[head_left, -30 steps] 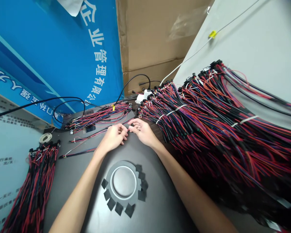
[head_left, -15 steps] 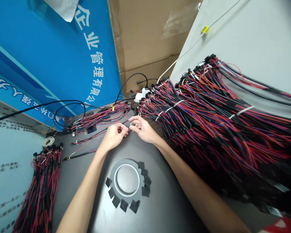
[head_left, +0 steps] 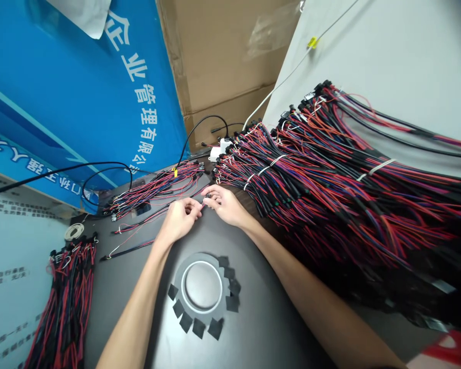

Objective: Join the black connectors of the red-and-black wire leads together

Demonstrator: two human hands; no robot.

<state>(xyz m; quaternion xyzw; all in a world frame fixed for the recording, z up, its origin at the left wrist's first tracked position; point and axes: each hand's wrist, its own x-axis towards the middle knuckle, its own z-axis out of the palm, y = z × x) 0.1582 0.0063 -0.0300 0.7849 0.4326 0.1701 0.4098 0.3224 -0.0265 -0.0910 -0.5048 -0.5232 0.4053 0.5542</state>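
My left hand [head_left: 181,219] is closed in a pinch on the thin wires of a wire harness, of which a short reddish stretch [head_left: 202,206] shows between the hands. Close beside it, my right hand [head_left: 226,206] grips the small black connector [head_left: 208,196] of that harness with thumb and fingers. The fingers cover most of the held piece. On the grey table [head_left: 138,287] nearer to me lies a round disc with a raised ring [head_left: 202,287], its rim set with several black tape squares [head_left: 215,328].
Large bundles of red, blue and black wire harnesses [head_left: 315,179] are heaped at the right. More harnesses lie behind my left hand [head_left: 157,184] and hang at the left edge [head_left: 67,302]. A white tape roll [head_left: 74,231] and a white plug [head_left: 219,149] are also there.
The view has shifted slightly, so the background slides left. Both hands stay together around the harness, with my right fingers slightly re-curled over the connector and a little more wire showing.
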